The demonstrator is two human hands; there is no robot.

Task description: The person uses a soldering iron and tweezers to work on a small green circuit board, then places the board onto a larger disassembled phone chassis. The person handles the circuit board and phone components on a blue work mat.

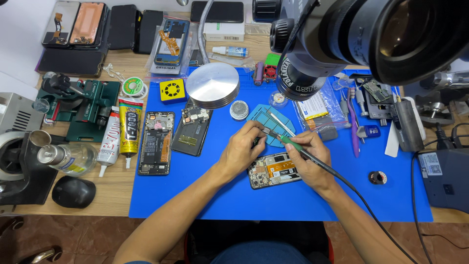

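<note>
An opened phone [274, 169] with its board and orange flex exposed lies on the blue mat [215, 190] between my hands. My right hand [307, 159] grips a soldering iron [289, 143] with a green collar, and its black cord [371, 215] trails off to the lower right. The iron's tip points up-left toward my left hand [242, 149]. My left hand is pinched at the fingertips right by that tip, above the phone's top edge. Whether it holds something small there is too fine to see.
A microscope head [342, 39] hangs over the upper right. Two more opened phones [156, 143] lie left on the mat, beside glue tubes [130, 127]. A round metal disc [213, 84], a small tin [239, 109], a solder spool [377, 177] and a grey unit [442, 176] surround the work.
</note>
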